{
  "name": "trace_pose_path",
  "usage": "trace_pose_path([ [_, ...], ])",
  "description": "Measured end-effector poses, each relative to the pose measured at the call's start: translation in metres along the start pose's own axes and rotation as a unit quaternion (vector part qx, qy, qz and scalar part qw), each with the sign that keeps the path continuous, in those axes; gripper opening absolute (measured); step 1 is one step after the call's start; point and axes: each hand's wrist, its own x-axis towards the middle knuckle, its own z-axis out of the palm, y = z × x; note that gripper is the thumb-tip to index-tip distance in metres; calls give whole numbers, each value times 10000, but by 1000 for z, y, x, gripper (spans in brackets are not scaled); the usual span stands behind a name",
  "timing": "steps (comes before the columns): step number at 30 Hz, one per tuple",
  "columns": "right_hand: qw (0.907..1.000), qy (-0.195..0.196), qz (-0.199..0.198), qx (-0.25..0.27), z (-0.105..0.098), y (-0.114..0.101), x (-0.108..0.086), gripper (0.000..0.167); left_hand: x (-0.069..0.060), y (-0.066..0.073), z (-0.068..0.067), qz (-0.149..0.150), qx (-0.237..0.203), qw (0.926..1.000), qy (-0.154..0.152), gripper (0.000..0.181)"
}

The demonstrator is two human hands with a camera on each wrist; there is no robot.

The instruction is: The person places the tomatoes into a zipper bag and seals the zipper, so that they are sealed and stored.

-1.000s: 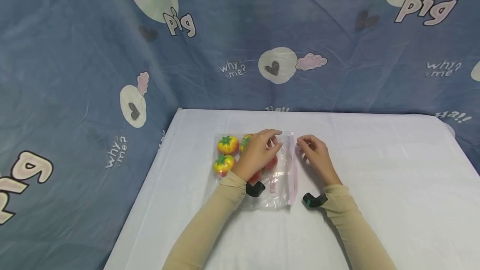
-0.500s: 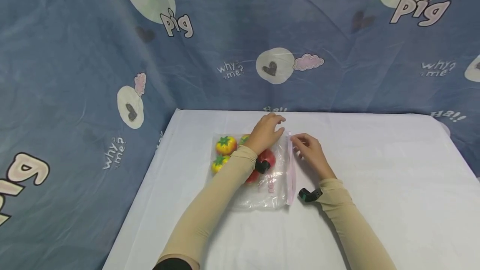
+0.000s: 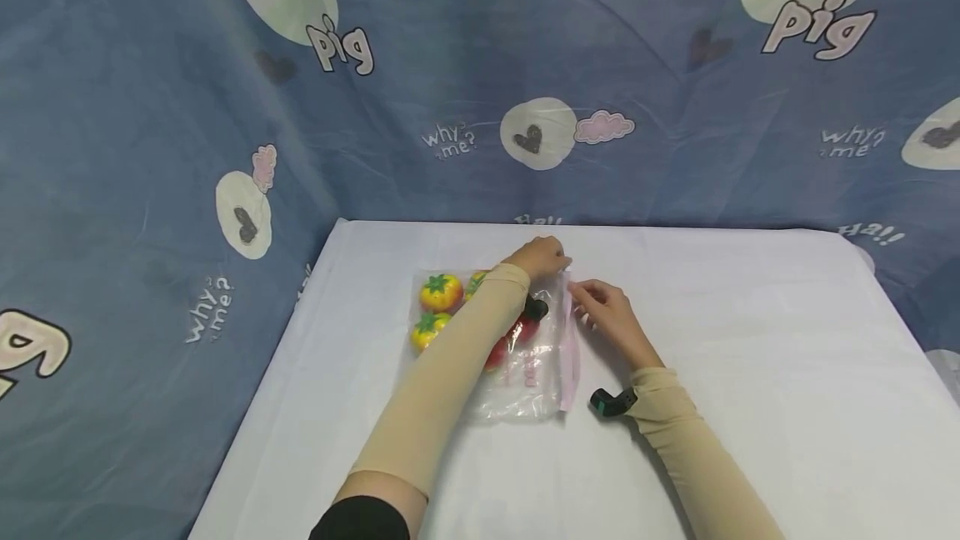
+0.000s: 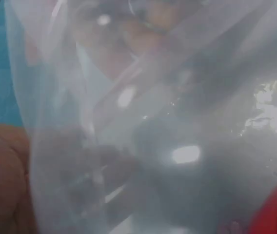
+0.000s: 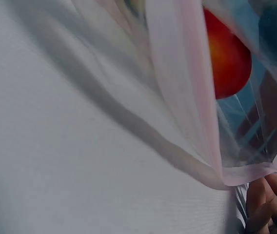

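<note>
A clear zip bag [image 3: 517, 398] with a pink zip strip [image 3: 570, 365] lies on the white table in the head view. Inside are yellow-red toy tomatoes [image 3: 441, 293] with green leaves and red round fruits [image 3: 497, 354], partly hidden by the left forearm. My left hand [image 3: 542, 258] reaches over the bag and grips its far right corner with curled fingers; the exact contact is hidden. My right hand [image 3: 611, 317] pinches the zip edge close by. In the right wrist view its fingers [image 5: 270, 202] hold the pink strip, and a red fruit [image 5: 228, 58] shows through raised plastic.
A white cloth covers the table [image 3: 750, 340]. Blue printed curtain [image 3: 420, 48] hangs behind and to the left. Black wrist cameras [image 3: 613, 402] sit at both cuffs.
My left hand first moved away from me over the bag, then its fingers curled in at the far corner. My right hand came up to the zip edge. The head view shifted slightly.
</note>
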Motion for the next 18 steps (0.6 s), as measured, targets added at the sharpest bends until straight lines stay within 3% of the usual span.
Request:
trace_pose_path([
  [6,9999,-95,100,-33,0,0,-10,49,-2,3,-3,152,-117,9994,-304,36],
  [18,9981,-452,352,-209,1,-4,-42,46,-6,2,-3,229,-452,9986,-171,30],
])
